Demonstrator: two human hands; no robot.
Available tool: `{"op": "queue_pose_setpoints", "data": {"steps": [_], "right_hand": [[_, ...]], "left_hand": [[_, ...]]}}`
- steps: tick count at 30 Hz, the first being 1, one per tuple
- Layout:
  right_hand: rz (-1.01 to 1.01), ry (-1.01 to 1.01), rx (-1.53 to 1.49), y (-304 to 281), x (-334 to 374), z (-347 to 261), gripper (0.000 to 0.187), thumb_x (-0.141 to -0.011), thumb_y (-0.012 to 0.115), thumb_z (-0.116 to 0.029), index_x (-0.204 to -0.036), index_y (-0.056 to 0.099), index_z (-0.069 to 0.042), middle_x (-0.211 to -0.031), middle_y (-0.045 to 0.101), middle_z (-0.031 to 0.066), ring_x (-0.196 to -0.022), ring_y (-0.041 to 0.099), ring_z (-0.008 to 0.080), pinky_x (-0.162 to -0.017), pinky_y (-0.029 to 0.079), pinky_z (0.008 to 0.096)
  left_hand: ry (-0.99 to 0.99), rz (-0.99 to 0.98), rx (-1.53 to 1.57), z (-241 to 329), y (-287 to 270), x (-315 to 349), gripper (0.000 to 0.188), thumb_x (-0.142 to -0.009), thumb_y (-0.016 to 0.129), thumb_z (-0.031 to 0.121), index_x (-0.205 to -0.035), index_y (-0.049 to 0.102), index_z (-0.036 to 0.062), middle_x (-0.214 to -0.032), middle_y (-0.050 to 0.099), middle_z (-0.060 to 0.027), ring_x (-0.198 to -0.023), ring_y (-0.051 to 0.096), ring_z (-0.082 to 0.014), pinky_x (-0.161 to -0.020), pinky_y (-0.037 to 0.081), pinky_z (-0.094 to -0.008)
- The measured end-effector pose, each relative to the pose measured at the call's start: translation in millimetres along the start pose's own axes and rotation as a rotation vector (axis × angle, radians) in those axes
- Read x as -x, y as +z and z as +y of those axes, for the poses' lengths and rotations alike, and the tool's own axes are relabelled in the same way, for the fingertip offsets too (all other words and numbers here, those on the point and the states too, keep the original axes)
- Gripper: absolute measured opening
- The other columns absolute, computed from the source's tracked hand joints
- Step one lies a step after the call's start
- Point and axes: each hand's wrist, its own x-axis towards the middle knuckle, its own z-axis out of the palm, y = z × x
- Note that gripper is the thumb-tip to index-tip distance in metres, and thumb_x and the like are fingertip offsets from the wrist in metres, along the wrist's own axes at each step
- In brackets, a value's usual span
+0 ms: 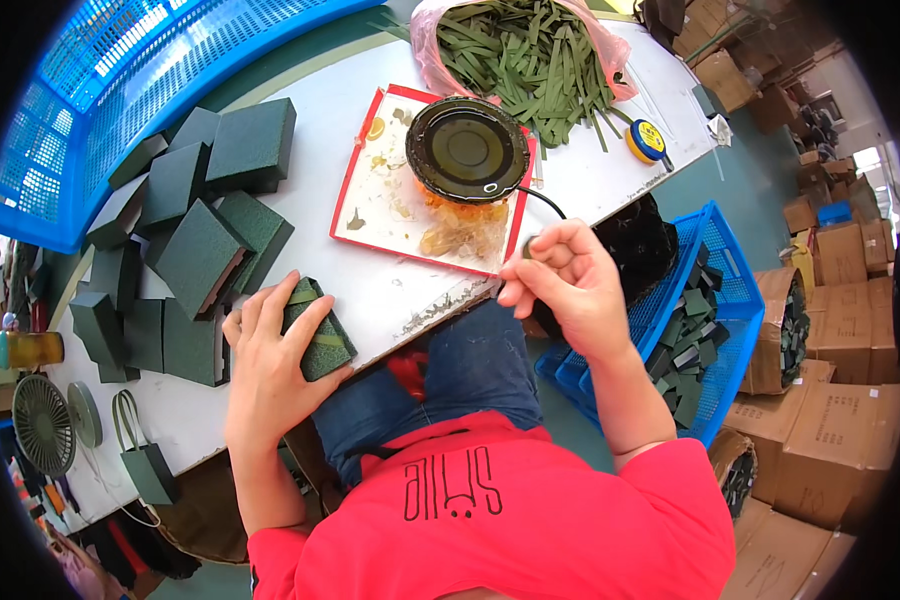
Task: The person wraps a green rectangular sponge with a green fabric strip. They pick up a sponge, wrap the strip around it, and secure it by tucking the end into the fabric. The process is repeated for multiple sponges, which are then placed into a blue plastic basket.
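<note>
My left hand lies with fingers spread over a small dark green box at the table's near edge. A lighter green ribbon strip runs across that box. My right hand is raised off the table's edge, thumb and fingers pinched together. A small dark bit shows at its fingertips, too little to name. Ahead of it a round black pan-like heater with a cable sits on a white, red-rimmed tray stained with amber residue. Many dark green boxes are heaped beyond my left hand.
A pink bag spills green ribbon strips at the back. Beside it stands a round yellow-and-blue container. Blue crates hold small green pieces at right; another blue crate is far left. A fan and cartons flank the table.
</note>
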Motion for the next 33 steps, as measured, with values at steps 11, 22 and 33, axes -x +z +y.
{"op": "queue_pose_setpoints", "data": {"steps": [11, 22, 33], "right_hand": [[0.195, 0.084, -0.053, 13, -34, 30, 0.019, -0.100, 0.064, -0.019, -0.100, 0.065, 0.000, -0.079, 0.069, 0.0082, -0.058, 0.065, 0.0112, -0.050, 0.050, 0.0217], [0.261, 0.052, -0.051, 13, -46, 34, 0.024, -0.096, 0.070, -0.022, -0.083, 0.059, -0.006, -0.063, 0.061, 0.0027, -0.044, 0.049, 0.0056, -0.039, 0.035, 0.0207], [0.266, 0.077, -0.108, 14, -48, 32, 0.019, -0.096, 0.067, -0.015, -0.081, 0.058, -0.008, -0.062, 0.058, 0.0006, -0.042, 0.042, 0.0054, -0.039, 0.030, 0.0201]], "left_hand": [[-0.040, 0.026, -0.030, 0, 3, 3, 0.076, -0.052, 0.090, 0.024, -0.122, 0.066, 0.0101, -0.143, 0.052, -0.0134, -0.125, 0.050, -0.0336, -0.107, 0.030, -0.0506], [-0.099, 0.021, 0.057, -1, 7, 6, 0.075, -0.055, 0.089, 0.016, -0.126, 0.066, 0.0114, -0.149, 0.049, -0.0104, -0.131, 0.045, -0.0353, -0.111, 0.032, -0.0496], [-0.101, 0.017, 0.089, 0, 6, 6, 0.074, -0.056, 0.088, 0.014, -0.126, 0.066, 0.0108, -0.149, 0.048, -0.0120, -0.129, 0.047, -0.0369, -0.109, 0.037, -0.0484]]}}
